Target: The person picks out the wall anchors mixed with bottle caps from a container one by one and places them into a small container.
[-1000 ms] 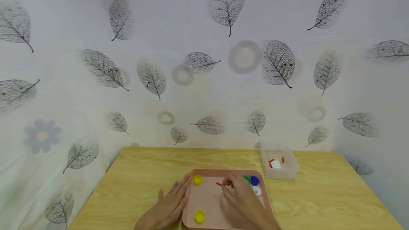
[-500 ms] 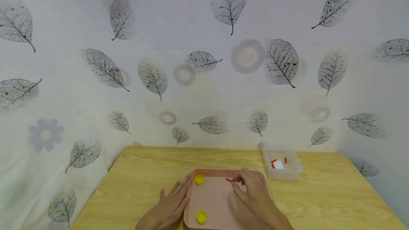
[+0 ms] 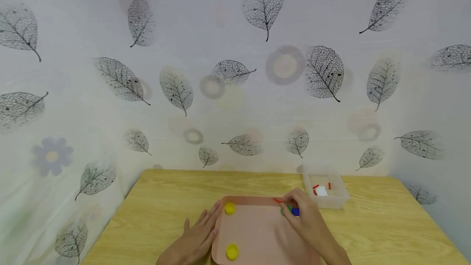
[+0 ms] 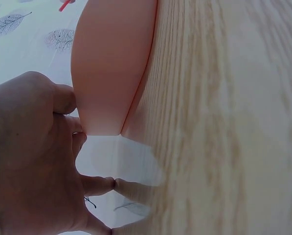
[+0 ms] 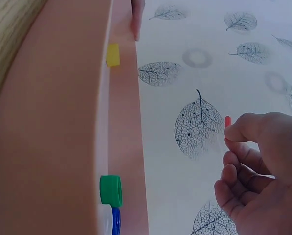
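In the head view my right hand is over the right end of a pink tray. Its thumb and fingertips pinch a small red stick, which the right wrist view shows raised off the tray. My left hand lies with fingers extended along the tray's left side, touching its wall. Two yellow caps sit at the tray's left. A green cap and a blue cap are partly hidden behind my right hand. A white cap shows beside them in the right wrist view.
Behind the tray to the right stands a clear plastic box with several red sticks and a white piece inside. Everything rests on a wood-grain table. A leaf-patterned cloth hangs behind the table.
My right hand has moved to the right and away from me across the tray, carrying the red stick toward the tray's far edge. My left hand has stayed at the tray's side.
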The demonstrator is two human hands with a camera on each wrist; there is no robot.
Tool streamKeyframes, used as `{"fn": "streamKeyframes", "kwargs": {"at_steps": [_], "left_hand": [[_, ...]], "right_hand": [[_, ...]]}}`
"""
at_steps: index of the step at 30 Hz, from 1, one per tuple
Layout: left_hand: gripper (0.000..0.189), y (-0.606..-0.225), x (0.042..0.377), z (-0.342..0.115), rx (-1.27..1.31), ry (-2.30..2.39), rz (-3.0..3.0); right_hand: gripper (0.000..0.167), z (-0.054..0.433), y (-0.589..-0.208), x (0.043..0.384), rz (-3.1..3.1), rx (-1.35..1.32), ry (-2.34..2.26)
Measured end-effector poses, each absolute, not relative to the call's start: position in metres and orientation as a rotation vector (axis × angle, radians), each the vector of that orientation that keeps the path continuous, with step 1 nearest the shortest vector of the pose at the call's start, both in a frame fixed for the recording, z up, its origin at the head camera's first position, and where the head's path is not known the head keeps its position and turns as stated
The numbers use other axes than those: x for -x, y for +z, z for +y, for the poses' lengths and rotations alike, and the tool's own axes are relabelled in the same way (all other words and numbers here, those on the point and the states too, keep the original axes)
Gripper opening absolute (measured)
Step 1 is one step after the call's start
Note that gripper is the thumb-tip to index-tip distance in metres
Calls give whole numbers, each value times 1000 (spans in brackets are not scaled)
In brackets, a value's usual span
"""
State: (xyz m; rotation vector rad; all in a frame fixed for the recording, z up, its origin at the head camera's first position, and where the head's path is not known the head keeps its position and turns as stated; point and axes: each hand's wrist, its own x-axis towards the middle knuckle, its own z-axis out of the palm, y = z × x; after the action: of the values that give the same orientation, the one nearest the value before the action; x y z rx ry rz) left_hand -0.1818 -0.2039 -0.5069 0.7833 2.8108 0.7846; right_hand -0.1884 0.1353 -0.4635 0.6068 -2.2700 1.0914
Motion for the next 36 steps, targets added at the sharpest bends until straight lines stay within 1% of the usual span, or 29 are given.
{"fn": "streamKeyframes", "kwargs": {"at_steps": [5, 11, 20, 36], "left_hand": [[59, -506, 182, -203, -775, 786, 2797], [59, -508, 184, -205, -771, 784, 2776], [59, -511, 186, -206, -779, 793, 2757], [59, -512, 184, -206, -775, 798, 2783]], "right_hand": [[31, 145, -462, 190, -2283, -551, 1061], [22, 156, -460, 192, -2293, -516, 1013], [28, 169, -459, 193, -2224, -486, 921], [25, 197, -469, 204, -2174, -391, 881]]}}
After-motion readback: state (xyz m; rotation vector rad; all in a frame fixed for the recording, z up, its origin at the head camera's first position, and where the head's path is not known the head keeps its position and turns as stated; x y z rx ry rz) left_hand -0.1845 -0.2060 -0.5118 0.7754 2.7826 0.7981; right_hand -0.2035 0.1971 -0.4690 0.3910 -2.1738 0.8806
